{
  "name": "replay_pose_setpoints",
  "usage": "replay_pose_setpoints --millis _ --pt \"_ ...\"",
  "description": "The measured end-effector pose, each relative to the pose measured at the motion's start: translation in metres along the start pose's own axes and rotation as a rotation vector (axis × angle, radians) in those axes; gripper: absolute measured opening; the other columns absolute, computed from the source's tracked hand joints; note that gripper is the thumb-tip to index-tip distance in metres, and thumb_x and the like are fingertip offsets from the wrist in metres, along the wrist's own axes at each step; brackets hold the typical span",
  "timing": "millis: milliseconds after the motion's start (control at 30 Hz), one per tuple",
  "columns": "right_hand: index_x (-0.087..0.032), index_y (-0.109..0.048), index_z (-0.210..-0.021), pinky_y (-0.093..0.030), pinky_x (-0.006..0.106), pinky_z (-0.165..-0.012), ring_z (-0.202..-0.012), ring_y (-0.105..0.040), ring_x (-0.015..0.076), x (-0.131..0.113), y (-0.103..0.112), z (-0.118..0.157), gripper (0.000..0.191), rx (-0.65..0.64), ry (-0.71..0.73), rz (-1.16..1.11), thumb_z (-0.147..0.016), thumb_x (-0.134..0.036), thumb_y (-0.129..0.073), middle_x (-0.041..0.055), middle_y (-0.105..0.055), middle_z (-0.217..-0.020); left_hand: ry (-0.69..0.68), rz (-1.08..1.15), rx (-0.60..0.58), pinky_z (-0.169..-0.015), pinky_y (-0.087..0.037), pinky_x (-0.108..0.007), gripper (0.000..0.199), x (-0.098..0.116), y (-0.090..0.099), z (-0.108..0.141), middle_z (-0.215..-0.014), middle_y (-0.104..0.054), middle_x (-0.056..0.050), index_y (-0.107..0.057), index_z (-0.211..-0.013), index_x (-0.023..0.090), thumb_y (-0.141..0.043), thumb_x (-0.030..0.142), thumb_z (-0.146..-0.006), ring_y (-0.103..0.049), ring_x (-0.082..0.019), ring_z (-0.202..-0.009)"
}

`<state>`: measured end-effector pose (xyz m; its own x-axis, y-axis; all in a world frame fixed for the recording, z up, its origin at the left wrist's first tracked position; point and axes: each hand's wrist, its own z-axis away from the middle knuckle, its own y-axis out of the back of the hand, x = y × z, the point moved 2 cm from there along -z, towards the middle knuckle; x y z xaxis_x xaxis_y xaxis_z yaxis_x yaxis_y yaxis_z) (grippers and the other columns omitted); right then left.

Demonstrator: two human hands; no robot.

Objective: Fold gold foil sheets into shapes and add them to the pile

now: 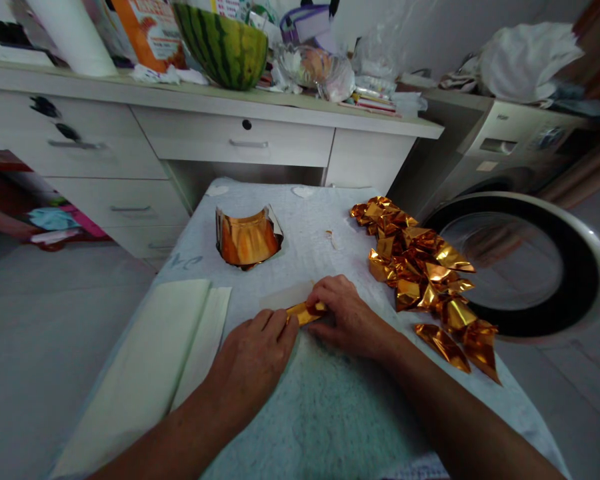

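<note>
Fingers (279,321) (325,297) pinching gold strip (305,312) at both ends, bare cloth (300,233) beyond.

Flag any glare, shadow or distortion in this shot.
Head view: bright glints on the gold foil pieces; head view: dark shade in the recess under the counter; head view: wide-angle stretching toward the edges, noticeable in the right forearm.
</note>
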<state>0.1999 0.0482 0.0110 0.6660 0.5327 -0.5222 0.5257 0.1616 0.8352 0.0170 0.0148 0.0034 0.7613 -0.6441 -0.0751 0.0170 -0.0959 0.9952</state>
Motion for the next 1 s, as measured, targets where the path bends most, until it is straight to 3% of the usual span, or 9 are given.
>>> replay_pose_setpoints --millis 200,500,633,767,1000 --pt "-0.020 -0.061 -0.092 -0.033 0.035 -0.085 -0.097 -0.046 0.0217 0.000 -0.001 -0.002 0.019 -0.013 -0.038 0.004 -0.077 -0.015 -0.071 0.0045 -0.059 -0.102 -0.010 0.063 0.088 -0.072 -0.061 -0.043 0.036 -0.007 0.002 0.003 -0.101 -0.071 -0.009 -0.066 -0.110 0.014 -0.053 -0.004 -0.082 -0.067 -0.026 -0.087" --pt "-0.019 -0.058 -0.082 -0.035 0.033 -0.082 -0.089 -0.050 0.0183 0.005 0.004 -0.004 0.024 0.129 0.010 -0.060 -0.073 0.004 -0.057 0.0017 -0.061 -0.086 0.030 0.324 0.390 -0.074 -0.055 -0.040 0.027 -0.020 0.006 0.003 -0.092 -0.068 -0.008 -0.065 -0.103 0.015 -0.044 0.005 -0.089 -0.063 -0.024 -0.083" --pt "-0.020 -0.058 -0.081 -0.037 0.031 -0.079 -0.084 -0.053 0.0168 0.004 0.007 -0.003 0.017 0.226 0.041 -0.197 -0.081 -0.003 -0.056 0.0007 -0.061 -0.081 0.138 0.447 0.372 -0.076 -0.051 -0.039 0.018 -0.026 0.010 0.001 -0.091 -0.067 -0.006 -0.065 -0.096 0.018 -0.048 0.017 -0.092 -0.061 -0.024 -0.085" --pt "-0.021 -0.060 -0.084 -0.040 0.030 -0.077 -0.081 -0.054 0.0158 0.005 0.007 -0.001 0.008 0.259 -0.063 -0.408 -0.085 -0.013 -0.059 -0.0002 -0.059 -0.081 0.287 0.652 0.322 -0.071 -0.049 -0.031 0.016 -0.030 0.012 0.001 -0.087 -0.069 -0.002 -0.064 -0.094 0.020 -0.048 0.022 -0.093 -0.065 -0.018 -0.078" --pt "-0.021 -0.058 -0.085 -0.040 0.028 -0.072 -0.076 -0.051 0.0143 0.007 0.004 -0.001 0.008 0.240 -0.188 -0.740 -0.082 -0.025 -0.064 -0.0016 -0.054 -0.078 0.493 0.967 0.232 -0.058 -0.046 -0.026 0.017 -0.033 0.008 0.001 -0.060 -0.064 0.007 -0.063 -0.097 0.024 -0.049 0.034 -0.094 -0.064 -0.015 -0.055"
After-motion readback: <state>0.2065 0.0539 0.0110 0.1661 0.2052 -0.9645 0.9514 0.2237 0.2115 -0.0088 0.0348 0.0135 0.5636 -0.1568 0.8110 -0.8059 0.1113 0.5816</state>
